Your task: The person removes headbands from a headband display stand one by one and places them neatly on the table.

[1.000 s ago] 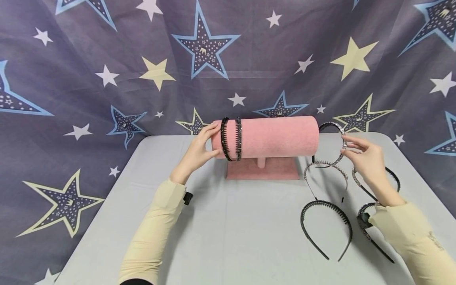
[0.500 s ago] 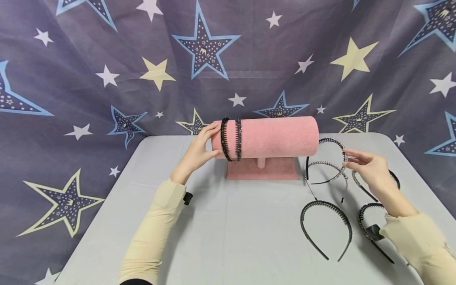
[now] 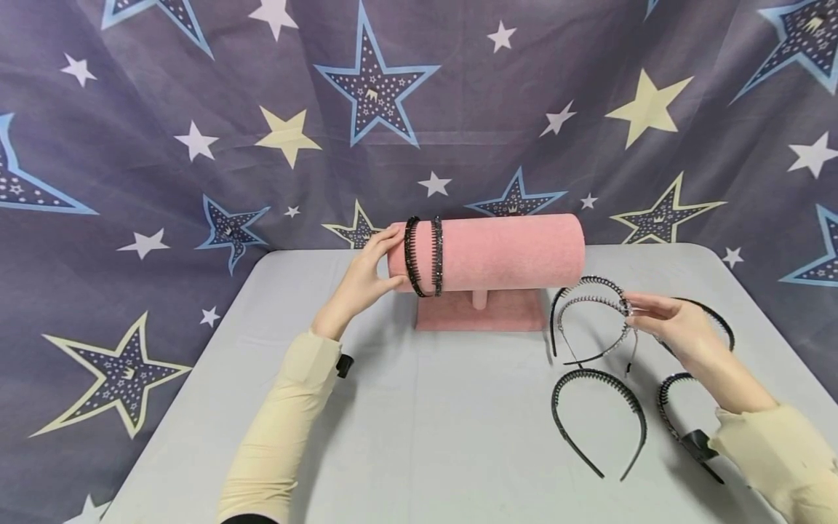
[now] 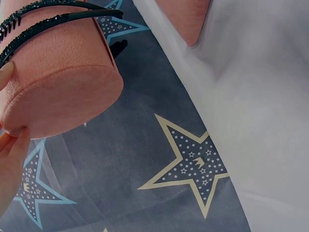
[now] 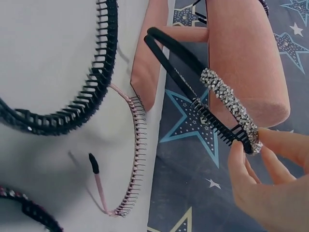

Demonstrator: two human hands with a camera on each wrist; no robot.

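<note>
A pink padded roll on a stand rises at the middle of the table. My left hand grips the roll's left end, thumb in front and fingers over the top. Two black toothed headbands circle the roll near that hand, the outer headband beside the fingertips and the inner headband slightly to its right. Between thumb and fingers, my right hand pinches a black headband with silver rhinestones. It is held off the roll's right end, overlapping a thin pinkish toothed headband on the table in the head view.
Other headbands lie on the table's right side: a black toothed headband in front, a decorated headband near the right sleeve, and another headband partly behind the right hand. A star-patterned cloth hangs behind the table.
My right hand has brought the rhinestone headband down and toward me, from beside the roll's right end to below it. The left hand stays on the roll.
</note>
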